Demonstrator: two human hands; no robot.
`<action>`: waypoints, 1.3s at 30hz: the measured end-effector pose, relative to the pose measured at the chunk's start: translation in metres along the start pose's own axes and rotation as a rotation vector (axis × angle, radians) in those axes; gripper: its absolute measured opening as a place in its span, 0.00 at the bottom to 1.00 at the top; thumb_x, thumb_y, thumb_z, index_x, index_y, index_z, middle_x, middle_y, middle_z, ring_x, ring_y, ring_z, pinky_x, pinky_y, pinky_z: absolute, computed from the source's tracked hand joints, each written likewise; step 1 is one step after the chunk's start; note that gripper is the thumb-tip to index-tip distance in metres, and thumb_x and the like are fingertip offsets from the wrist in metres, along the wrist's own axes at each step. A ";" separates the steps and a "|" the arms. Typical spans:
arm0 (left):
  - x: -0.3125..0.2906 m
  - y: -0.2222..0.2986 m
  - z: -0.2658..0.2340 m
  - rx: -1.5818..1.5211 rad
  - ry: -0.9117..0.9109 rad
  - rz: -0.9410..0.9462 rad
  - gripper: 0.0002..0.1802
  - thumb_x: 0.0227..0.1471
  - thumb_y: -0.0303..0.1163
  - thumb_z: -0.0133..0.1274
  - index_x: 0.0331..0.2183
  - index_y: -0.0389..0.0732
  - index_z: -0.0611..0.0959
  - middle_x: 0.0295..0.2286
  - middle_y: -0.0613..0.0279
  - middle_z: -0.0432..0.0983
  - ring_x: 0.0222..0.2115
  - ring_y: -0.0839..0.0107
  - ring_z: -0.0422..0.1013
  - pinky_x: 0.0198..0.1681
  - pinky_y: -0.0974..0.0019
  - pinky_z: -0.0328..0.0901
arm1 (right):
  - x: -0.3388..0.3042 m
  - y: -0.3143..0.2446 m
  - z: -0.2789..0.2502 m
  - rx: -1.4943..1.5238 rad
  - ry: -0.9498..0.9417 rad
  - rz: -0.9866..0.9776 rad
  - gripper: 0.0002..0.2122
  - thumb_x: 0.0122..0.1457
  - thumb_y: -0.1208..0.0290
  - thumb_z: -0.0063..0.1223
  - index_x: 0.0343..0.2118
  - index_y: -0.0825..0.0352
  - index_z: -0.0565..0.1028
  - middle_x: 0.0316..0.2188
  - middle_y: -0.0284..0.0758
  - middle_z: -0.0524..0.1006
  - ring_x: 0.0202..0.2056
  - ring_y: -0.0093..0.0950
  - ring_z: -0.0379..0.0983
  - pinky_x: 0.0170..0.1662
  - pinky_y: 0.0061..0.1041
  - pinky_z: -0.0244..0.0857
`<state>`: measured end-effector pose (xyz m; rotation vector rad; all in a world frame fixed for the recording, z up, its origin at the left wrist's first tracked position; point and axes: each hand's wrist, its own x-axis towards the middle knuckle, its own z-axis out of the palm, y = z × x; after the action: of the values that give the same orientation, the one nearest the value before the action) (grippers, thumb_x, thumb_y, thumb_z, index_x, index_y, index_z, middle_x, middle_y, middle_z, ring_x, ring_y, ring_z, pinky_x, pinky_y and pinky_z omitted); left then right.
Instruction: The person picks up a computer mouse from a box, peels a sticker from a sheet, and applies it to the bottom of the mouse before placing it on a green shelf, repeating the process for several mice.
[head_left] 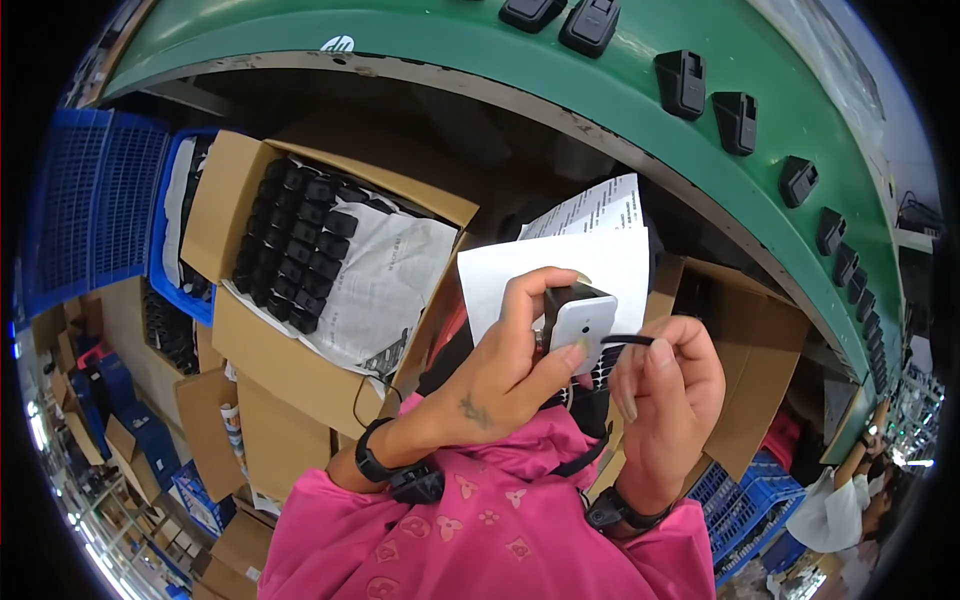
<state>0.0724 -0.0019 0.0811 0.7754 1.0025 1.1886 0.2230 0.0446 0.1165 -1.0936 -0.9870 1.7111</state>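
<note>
My left hand (505,365) is wrapped around a small boxy device with black sides and a light grey face (592,318), held up in front of my chest. The grey face has a couple of small dark dots. Close on its right, my right hand (672,395) pinches a thin, short black strip (626,339) between thumb and fingers. The strip's other end reaches the edge of the grey face; whether it is attached cannot be made out. White printed paper sheets (490,275) lie behind the device, on or near my lap.
A green bench (450,70) curves across the top, with several black cradle-like units (682,85) along it. An open cardboard box (285,370) at left holds rows of black parts (290,240). Another open carton (745,370) stands at right, near a blue crate (740,505). Another person (835,510) is far right.
</note>
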 end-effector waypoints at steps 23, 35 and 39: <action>-0.001 0.006 0.012 0.321 -0.068 0.076 0.25 0.59 0.27 0.44 0.55 0.38 0.56 0.41 0.55 0.66 0.39 0.72 0.66 0.43 0.68 0.63 | -0.005 -0.005 0.004 -0.098 0.072 0.053 0.04 0.60 0.76 0.47 0.33 0.72 0.68 0.18 0.29 0.68 0.18 0.14 0.61 0.22 0.15 0.59; -0.001 0.001 0.013 0.367 -0.038 0.126 0.25 0.58 0.27 0.45 0.55 0.38 0.57 0.41 0.53 0.66 0.39 0.70 0.66 0.44 0.66 0.63 | -0.006 -0.001 0.005 -0.099 0.077 0.057 0.04 0.61 0.76 0.47 0.34 0.72 0.69 0.18 0.29 0.68 0.19 0.14 0.61 0.23 0.15 0.59; -0.002 0.003 0.012 0.370 -0.038 0.088 0.25 0.58 0.26 0.45 0.55 0.38 0.57 0.41 0.52 0.66 0.40 0.69 0.66 0.45 0.66 0.62 | -0.006 0.000 0.006 -0.085 0.081 0.054 0.04 0.61 0.76 0.47 0.33 0.71 0.69 0.19 0.29 0.69 0.19 0.14 0.62 0.23 0.15 0.59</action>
<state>0.0823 -0.0026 0.0890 1.1383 1.1830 1.0707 0.2184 0.0380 0.1202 -1.2448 -0.9949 1.6666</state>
